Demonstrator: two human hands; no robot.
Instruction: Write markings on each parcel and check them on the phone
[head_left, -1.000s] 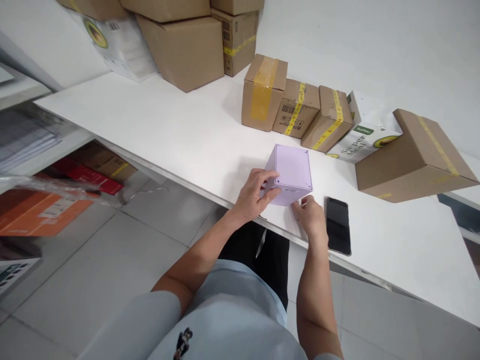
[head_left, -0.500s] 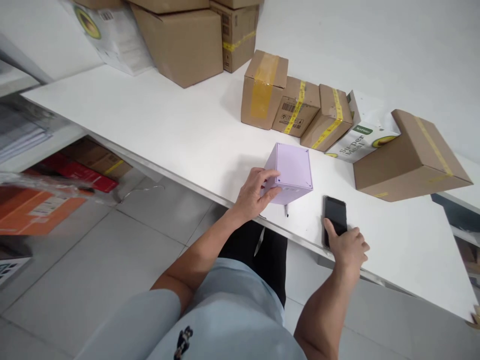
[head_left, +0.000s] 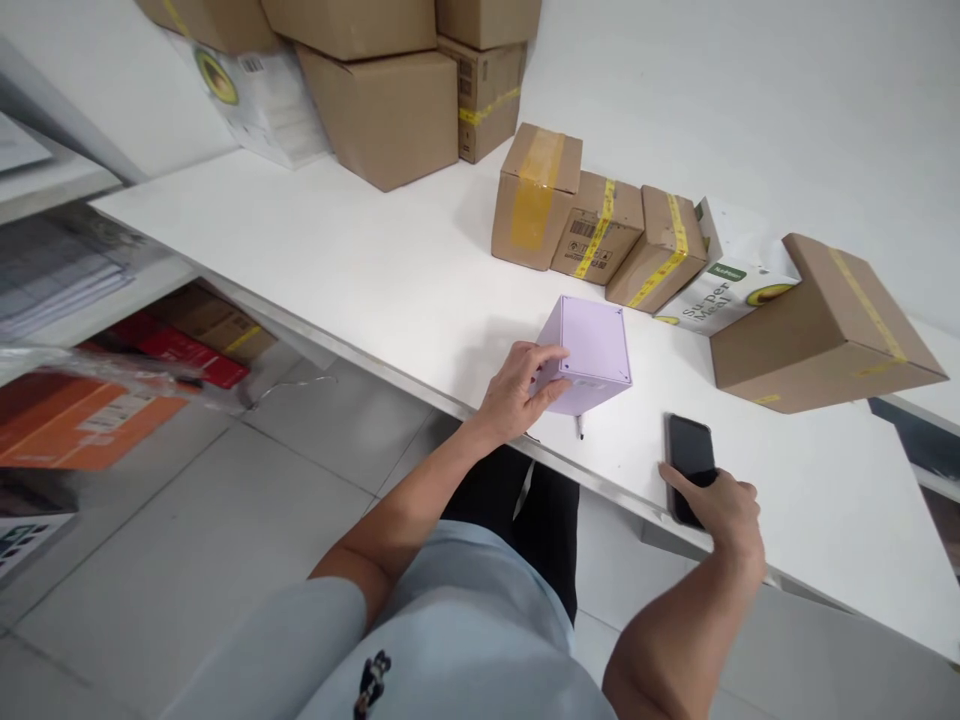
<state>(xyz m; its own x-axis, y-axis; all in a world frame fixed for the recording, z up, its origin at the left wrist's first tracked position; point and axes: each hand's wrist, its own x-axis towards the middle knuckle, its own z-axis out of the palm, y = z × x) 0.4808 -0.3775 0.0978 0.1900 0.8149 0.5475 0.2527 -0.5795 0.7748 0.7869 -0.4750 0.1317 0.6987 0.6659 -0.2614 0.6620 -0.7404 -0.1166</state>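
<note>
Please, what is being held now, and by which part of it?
The left hand holds the purple box by its near left corner; the right hand grips the phone across its near end.

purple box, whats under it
The end of a thin pen-like thing shows past the near side of the purple box. The white table directly beneath, and anything else there, is covered.

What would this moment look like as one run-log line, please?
Left hand: fingers and thumb on lilac box | right hand: across phone, near end | pen-like item: by box's near side | row of cartons: beyond box
</note>
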